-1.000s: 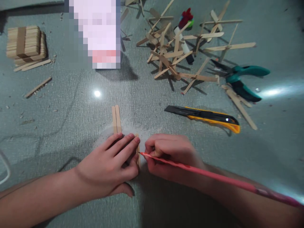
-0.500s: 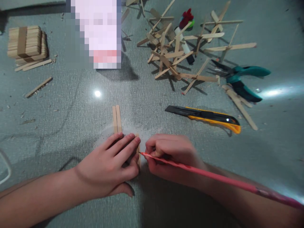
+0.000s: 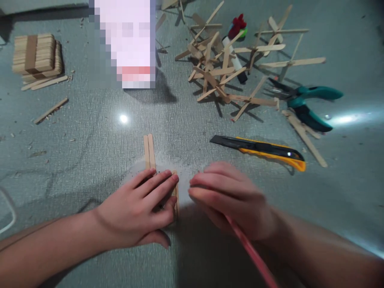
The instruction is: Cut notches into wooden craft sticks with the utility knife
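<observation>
My left hand (image 3: 144, 208) lies spread, palm down, over pale wooden sticks on the table. The upper ends of two sticks (image 3: 149, 150) show side by side beyond its fingertips. Another stick (image 3: 177, 202) shows at the right edge of this hand, by the index finger and thumb; what lies under the palm is hidden. My right hand (image 3: 231, 196), slightly blurred, is closed on a long thin red brush (image 3: 249, 248), raised to the right of the sticks. The brush slants down toward the bottom edge, and its tip is hidden by the fingers.
A yellow and black cutter (image 3: 261, 150) lies beyond my right hand. Green-handled pliers (image 3: 301, 98) rest farther right, near crossed wooden sticks (image 3: 216, 78). Bundled sticks (image 3: 39, 56) sit at the far left, near a loose stick (image 3: 51, 110). A pixelated upright object (image 3: 132, 48) stands behind.
My right hand has drawn back rightward from the sticks, and the brush has swung from pointing right to slanting down. My left hand stays on the sticks. The view has shifted slightly.
</observation>
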Demonstrator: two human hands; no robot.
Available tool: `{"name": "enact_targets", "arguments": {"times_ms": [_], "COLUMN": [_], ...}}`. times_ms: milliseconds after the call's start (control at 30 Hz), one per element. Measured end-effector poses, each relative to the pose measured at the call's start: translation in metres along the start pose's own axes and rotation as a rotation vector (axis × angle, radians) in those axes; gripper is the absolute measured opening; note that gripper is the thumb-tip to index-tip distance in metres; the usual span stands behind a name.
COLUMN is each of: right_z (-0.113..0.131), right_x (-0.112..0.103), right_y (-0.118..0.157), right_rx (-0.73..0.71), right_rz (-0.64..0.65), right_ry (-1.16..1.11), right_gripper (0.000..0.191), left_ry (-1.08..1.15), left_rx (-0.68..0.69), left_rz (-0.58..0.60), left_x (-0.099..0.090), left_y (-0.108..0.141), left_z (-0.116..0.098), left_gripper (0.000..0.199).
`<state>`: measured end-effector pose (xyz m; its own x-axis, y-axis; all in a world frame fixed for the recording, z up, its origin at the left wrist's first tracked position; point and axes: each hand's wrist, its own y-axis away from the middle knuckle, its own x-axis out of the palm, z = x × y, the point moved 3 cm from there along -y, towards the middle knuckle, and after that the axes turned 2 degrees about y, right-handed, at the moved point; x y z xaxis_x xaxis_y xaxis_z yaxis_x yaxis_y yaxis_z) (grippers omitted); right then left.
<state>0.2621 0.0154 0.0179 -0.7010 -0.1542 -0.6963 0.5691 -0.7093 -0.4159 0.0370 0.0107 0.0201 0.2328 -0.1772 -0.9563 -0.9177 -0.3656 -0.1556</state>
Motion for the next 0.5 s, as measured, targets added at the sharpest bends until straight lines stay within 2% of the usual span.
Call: {"name": "enact_targets", "arguments": {"times_ms": [67, 167, 333, 500], "right_z": [0.0, 0.0, -0.001, 0.003], "right_x": [0.0, 0.004, 0.009, 0.009], "right_y": [-0.001, -0.003, -0.001, 0.0], "right_rx": [-0.092, -0.123, -0.151, -0.166], "right_rz": [0.058, 0.11, 0.14, 0.183], "right_ry": [0.172, 0.295, 0.323, 0.341], "right_gripper": [0.021, 0.03, 0.034, 0.03], "left_ry": [-0.008, -0.028, -0.071, -0.204], "left_rx": [0.002, -0.001, -0.001, 0.0], "left_rz": [-0.001, -0.014, -0.031, -0.081], "left_x": [-0.001, -0.001, -0.002, -0.008], "left_y": [0.001, 0.002, 0.003, 0.005], "left_z": [0.001, 0.001, -0.002, -0.009], "left_gripper": [0.067, 0.067, 0.066, 0.054]}}
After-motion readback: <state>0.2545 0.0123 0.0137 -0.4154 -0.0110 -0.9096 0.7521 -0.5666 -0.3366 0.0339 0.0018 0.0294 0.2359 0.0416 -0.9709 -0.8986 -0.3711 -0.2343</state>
